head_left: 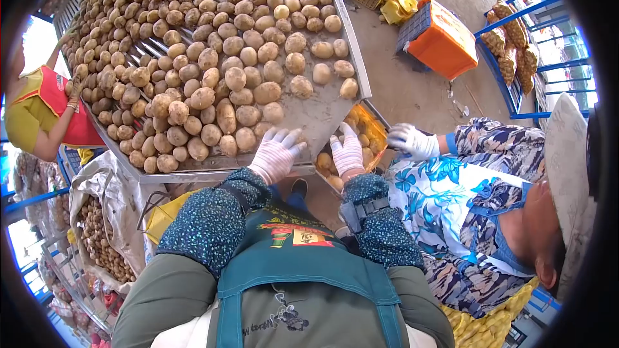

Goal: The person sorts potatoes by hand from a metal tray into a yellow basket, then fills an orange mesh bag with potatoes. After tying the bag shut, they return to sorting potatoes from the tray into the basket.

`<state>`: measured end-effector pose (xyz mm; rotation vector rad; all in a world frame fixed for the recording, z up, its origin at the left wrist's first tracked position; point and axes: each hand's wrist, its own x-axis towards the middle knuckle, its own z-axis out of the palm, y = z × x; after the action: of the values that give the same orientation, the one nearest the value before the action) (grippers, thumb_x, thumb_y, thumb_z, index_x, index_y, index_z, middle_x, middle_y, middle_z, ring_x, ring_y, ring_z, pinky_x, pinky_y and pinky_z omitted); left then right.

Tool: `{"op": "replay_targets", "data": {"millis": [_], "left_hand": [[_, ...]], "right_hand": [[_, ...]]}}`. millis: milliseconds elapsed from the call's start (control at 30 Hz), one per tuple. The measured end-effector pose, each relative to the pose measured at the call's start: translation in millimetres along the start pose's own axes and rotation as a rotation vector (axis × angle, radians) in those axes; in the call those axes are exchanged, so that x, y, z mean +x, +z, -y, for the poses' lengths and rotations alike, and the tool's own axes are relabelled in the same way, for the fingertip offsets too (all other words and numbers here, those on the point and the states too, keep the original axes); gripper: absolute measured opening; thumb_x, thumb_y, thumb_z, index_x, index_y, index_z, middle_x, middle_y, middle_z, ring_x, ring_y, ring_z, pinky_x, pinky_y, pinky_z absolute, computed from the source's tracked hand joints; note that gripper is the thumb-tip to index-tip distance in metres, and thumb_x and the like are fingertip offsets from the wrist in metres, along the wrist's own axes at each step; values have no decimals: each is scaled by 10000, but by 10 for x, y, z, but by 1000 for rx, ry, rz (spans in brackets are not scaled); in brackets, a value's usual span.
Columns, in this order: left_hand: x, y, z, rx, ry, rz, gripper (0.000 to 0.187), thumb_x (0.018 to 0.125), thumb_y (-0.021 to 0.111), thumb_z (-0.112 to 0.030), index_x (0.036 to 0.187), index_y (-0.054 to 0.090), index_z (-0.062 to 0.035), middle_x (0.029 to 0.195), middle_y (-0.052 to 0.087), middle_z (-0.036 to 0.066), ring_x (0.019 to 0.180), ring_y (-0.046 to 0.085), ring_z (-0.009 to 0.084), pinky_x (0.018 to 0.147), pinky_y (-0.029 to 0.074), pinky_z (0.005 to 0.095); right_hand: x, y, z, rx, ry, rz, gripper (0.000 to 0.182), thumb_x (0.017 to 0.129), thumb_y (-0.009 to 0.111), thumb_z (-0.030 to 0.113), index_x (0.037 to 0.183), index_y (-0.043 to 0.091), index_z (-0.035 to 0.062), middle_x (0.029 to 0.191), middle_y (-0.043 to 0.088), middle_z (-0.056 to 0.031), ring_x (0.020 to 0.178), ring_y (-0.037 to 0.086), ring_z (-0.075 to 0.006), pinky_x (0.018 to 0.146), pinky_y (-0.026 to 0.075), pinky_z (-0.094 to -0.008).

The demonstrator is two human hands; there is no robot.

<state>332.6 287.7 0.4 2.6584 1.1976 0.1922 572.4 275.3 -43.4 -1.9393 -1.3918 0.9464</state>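
My left hand [278, 154], in a white-and-pink striped knit glove, reaches over the near edge of a metal sorting table [314, 116]. Its fingers are stretched and spread beside the closest potatoes [273, 113], with nothing visible in them. My right hand [347, 153], gloved the same way, is at the table's corner, over the near side of an orange crate [372, 119] partly filled with potatoes. Its fingers point forward and apart, and no potato shows in its grip. Brown potatoes [193, 71] cover most of the slatted table.
To the right, a co-worker's white-gloved hand [413, 142] is close to the crate. Another person [48, 106] works at the table's left side. A potato sack [106, 219] stands at lower left. An orange crate [442, 38] and bagged potatoes [512, 45] are farther off.
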Motion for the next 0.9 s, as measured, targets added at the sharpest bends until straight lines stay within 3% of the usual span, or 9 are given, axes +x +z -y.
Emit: {"op": "replay_targets", "data": {"millis": [133,233,267,333,400,533,600,767,900], "left_hand": [[11,-13,31,-20,5,5,538,761,759,-320,1280,659,-221,1448,534,93,1301,510,309,1140,328,505],[20,5,38,-51,6,-36,458,778,684,-231,1235,681,-210,1421,553,100,1266,530,310,1124,345,508],[10,43,31,-65,11,-72,435,779,640,-180,1211,692,-202,1401,568,108,1249,540,315,1113,356,509],[21,1,-23,-93,-6,-67,418,776,636,-164,1189,698,-192,1384,583,115,1235,549,321,1091,376,509],[55,10,-8,-77,22,-81,410,778,631,-155,1182,699,-188,1378,587,118,1226,553,324,1080,383,508],[22,51,-5,-34,37,-122,408,780,620,-132,1177,700,-181,1365,595,123,1204,564,331,1066,392,507],[15,41,-4,17,29,-24,435,799,673,-254,1228,677,-188,1441,548,107,1273,522,310,1125,342,489],[45,23,-36,-19,39,-98,374,808,609,-146,1171,691,-181,1385,579,117,1223,552,312,1092,373,487],[43,62,-22,-34,41,-123,366,797,603,-110,1144,695,-182,1357,591,114,1205,562,311,1070,389,484]], "right_hand": [[-224,94,-50,26,-185,100,288,969,634,122,1234,667,12,1073,707,-162,987,678,-275,935,522,-358],[-511,132,-1,13,-237,195,233,958,630,110,1165,689,21,1088,699,-179,1065,663,-323,974,512,-395],[-593,147,45,22,-195,192,233,958,630,110,1165,689,21,1088,699,-179,1065,663,-323,974,512,-395],[-789,87,139,-107,-444,91,258,888,645,101,1140,675,52,1124,677,-193,1081,623,-385,967,504,-446],[-820,28,74,-137,-434,159,298,851,656,85,1148,663,62,1175,655,-186,1110,595,-390,978,492,-467],[-881,-89,-184,-244,-470,-4,331,838,674,124,1164,658,63,1184,649,-188,1111,590,-403,984,483,-491],[-863,-156,-296,-358,-422,-58,368,824,695,156,1174,653,55,1184,651,-184,1112,589,-404,985,478,-500],[-1096,-206,-207,-637,-335,201,437,818,701,281,1196,620,77,1203,617,-132,1182,550,-329,1039,420,-470],[-1314,-153,-216,-601,-360,162,459,804,699,256,1220,607,87,1226,595,-125,1171,544,-322,1003,432,-471]]}}
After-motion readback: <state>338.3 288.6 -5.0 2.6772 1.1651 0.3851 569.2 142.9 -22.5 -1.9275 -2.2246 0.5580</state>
